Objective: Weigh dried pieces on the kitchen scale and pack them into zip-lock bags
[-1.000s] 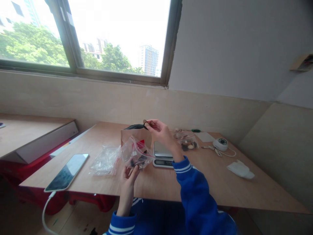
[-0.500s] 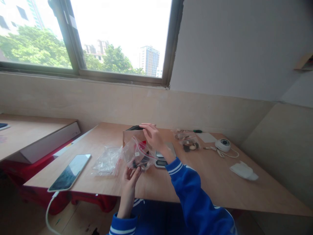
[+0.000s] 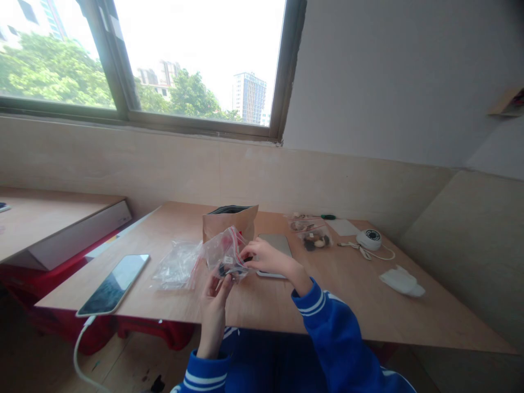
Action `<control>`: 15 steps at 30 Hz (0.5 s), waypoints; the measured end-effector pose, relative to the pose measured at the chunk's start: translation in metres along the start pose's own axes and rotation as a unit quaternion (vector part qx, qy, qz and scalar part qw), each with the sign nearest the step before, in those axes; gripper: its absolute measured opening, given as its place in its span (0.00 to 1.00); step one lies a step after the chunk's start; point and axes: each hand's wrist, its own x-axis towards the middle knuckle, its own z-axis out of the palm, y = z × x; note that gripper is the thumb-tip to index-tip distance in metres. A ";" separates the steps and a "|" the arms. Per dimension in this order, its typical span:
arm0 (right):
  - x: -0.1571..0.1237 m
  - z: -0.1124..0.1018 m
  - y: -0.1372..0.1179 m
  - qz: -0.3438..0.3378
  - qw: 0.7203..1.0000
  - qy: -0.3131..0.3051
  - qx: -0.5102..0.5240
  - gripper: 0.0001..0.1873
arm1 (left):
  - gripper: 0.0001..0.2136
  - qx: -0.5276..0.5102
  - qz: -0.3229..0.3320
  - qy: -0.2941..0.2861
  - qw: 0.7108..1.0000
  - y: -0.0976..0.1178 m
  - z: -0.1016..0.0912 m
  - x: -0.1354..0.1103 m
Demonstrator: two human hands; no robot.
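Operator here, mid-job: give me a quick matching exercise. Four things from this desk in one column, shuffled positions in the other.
Things:
1. Brown kraft paper pouch with a black rim
2. White dome camera
3. Clear plastic zip bag with red seal strips
4. Flat black-screened phone

Positions:
A. Held up by the left hand, with the right hand at it
B. Standing upright just behind the held bag
C. Lying at the left of the wooden table, white cable trailing over the edge
D. Lying towards the table's far right

Pairs: 1-B, 2-D, 3-A, 4-C
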 end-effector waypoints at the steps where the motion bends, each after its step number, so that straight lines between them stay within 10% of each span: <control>1: 0.000 -0.001 0.000 0.006 1.000 -0.007 -0.018 0.06 | 0.22 -0.001 -0.003 0.002 1.000 0.000 0.000 0.000; 9: -0.003 -0.011 -0.013 0.045 0.994 0.079 0.067 0.07 | 0.22 0.009 0.000 0.000 1.000 -0.005 -0.003 0.001; 15: 0.001 0.002 -0.017 0.049 0.986 0.027 0.159 0.07 | 0.23 0.033 0.003 -0.021 0.999 -0.009 -0.008 0.003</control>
